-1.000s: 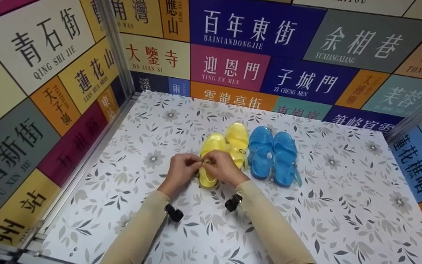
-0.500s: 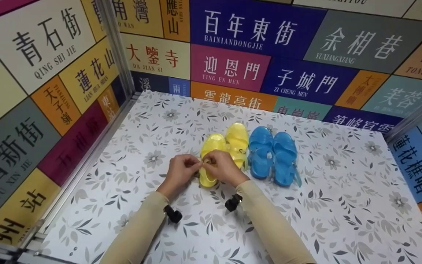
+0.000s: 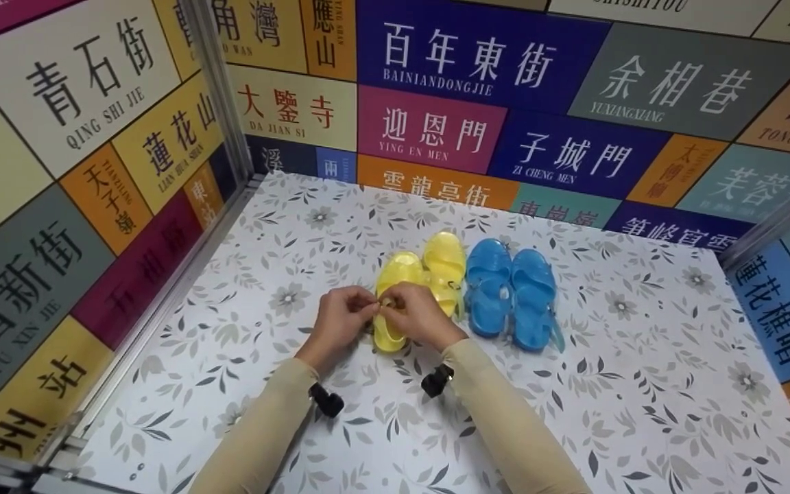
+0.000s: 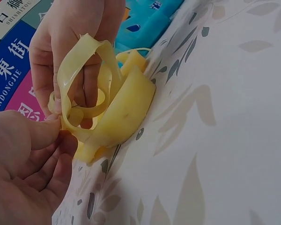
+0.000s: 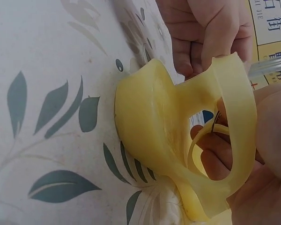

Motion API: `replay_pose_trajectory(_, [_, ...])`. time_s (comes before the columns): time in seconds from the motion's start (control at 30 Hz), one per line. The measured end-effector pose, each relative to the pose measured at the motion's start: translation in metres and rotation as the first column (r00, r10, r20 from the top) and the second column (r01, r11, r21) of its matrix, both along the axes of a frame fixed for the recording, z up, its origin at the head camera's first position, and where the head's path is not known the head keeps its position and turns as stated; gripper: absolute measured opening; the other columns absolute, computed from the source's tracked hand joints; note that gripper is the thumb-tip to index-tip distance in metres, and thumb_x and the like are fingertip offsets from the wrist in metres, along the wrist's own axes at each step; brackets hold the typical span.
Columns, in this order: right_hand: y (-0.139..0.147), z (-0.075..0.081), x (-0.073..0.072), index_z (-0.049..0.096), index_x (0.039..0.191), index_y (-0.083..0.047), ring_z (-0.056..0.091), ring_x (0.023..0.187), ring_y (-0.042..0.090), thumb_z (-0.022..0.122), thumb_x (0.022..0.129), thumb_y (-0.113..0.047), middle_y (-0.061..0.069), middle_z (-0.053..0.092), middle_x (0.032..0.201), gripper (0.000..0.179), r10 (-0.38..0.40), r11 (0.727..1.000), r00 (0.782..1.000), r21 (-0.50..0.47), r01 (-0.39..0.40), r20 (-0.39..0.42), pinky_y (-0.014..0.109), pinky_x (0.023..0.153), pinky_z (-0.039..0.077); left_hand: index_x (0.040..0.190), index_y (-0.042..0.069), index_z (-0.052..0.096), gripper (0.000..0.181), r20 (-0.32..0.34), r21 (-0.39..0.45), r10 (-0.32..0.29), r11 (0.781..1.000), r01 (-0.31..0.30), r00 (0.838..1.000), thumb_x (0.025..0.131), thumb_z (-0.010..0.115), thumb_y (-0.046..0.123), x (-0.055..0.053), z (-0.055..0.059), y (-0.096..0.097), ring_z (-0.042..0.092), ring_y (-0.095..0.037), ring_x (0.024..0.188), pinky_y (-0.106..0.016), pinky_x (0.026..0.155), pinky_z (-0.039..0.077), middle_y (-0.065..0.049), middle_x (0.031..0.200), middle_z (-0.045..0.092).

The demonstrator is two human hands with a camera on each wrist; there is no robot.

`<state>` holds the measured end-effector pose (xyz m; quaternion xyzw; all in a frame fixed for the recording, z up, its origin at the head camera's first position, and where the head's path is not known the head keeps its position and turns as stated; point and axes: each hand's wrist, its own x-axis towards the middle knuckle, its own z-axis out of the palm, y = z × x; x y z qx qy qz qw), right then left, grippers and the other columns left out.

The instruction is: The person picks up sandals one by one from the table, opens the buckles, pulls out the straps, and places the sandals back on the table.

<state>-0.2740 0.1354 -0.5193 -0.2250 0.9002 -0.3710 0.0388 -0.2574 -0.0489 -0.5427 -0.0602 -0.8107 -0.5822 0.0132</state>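
The left of two yellow jelly sandals lies on the floral surface, toe pointing away, with both hands at its ankle strap. Thumb and fingers of my left hand pinch the strap end on the outer side. From the right, my right hand pinches the strap at the same spot, its fingertips meeting the left ones. The heel strap stands up in a loop, and a thin metal buckle shows through it in the right wrist view. The fingers partly hide the fastening.
Right beside stands the other yellow sandal. Farther right is a pair of blue sandals, one next to its mate, which has a loose strap sticking out. Sign-printed panels wall in the left, back and right.
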Motion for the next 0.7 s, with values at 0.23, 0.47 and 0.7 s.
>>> replay_pose_trajectory(0.23, [0.0009, 0.0001, -0.0010, 0.078, 0.105, -0.010, 0.065, 0.088, 0.014, 0.073, 0.098, -0.016, 0.001, 0.074, 0.097, 0.010, -0.004, 1.000, 1.000, 0.007, 0.004, 0.023, 0.032, 0.078, 0.058, 0.096, 0.010, 0.078, 0.011, 0.001, -0.012, 0.007, 1.000, -0.007, 1.000, 0.090, 0.080, 0.001, -0.0001, 0.0015, 0.0014, 0.071, -0.015, 0.082, -0.031, 0.077, 0.061, 0.000, 0.088, 0.076])
replay_pose_trajectory(0.47, [0.0011, -0.0002, 0.0005, 0.078, 0.106, -0.009, 0.065, 0.090, 0.016, 0.075, 0.099, -0.019, 0.002, 0.075, 0.100, 0.013, -0.003, 1.000, 1.000, -0.003, 0.003, 0.020, 0.035, 0.082, 0.058, 0.098, 0.009, 0.079, 0.016, -0.013, 0.016, 0.011, 1.000, -0.010, 1.000, 0.087, 0.082, -0.002, 0.0008, -0.0002, 0.0018, 0.072, -0.015, 0.082, -0.030, 0.077, 0.061, -0.001, 0.088, 0.077])
replay_pose_trajectory(0.7, [0.0016, 0.0008, 0.0011, 0.077, 0.113, -0.009, 0.068, 0.098, 0.017, 0.073, 0.100, -0.019, 0.004, 0.076, 0.109, 0.017, 0.000, 1.000, 1.000, -0.006, 0.001, 0.028, 0.037, 0.087, 0.059, 0.104, 0.010, 0.078, 0.020, 0.036, 0.041, -0.007, 0.999, 0.005, 0.999, 0.090, 0.078, -0.004, -0.0001, 0.0006, 0.0016, 0.072, -0.017, 0.088, -0.029, 0.079, 0.061, -0.002, 0.094, 0.077])
